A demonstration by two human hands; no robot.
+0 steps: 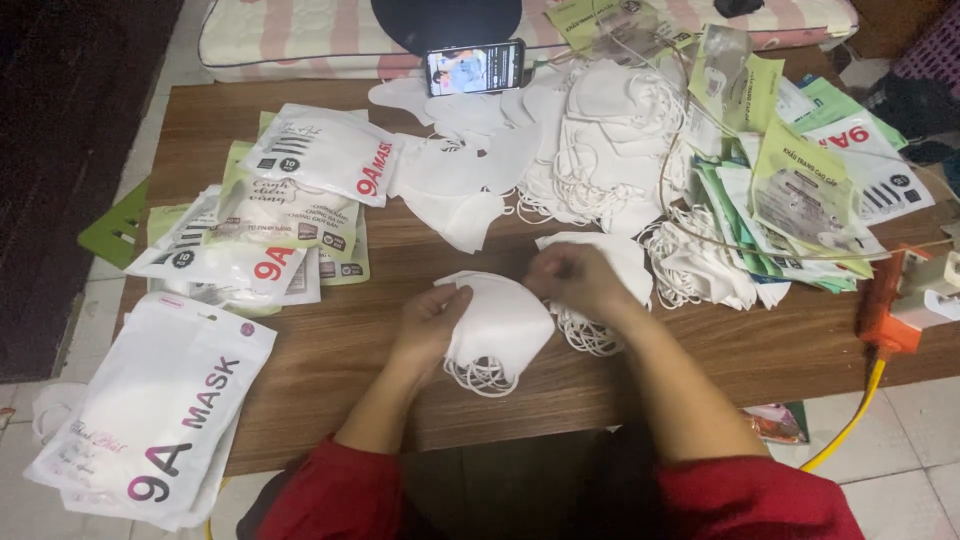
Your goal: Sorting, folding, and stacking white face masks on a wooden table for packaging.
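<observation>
a low brown wooden table [330, 350] stands on a pale tiled floor [920, 440], with a pink-and-white striped cushion [290, 35] along its far edge. at the middle of the table, near the front, lies a small stack of folded white fabric face masks [500, 325] with thin white ear loops hanging out below it. the left hand [430, 322] is curled around the left edge of this stack, fingers closed on the top mask. the right hand [575, 280] is closed in a pinch at the stack's upper right edge; just what its fingertips grip is too blurred to tell. both forearms come out of red sleeves [330, 495].

behind the hands a large loose heap of white masks [590, 140] spreads across the far side of the table. a smartphone with a lit screen [474, 68] leans upright at the far edge. to the left lie filled white and pale green plastic mask packets [290, 195], and a larger white packet with dark lettering [160, 410] hangs over the front left corner. to the right sits a pile of empty green-and-white packets [800, 190], and beside it an orange and white device [905, 295] with a yellow cable [850, 425] running down to the floor.
</observation>
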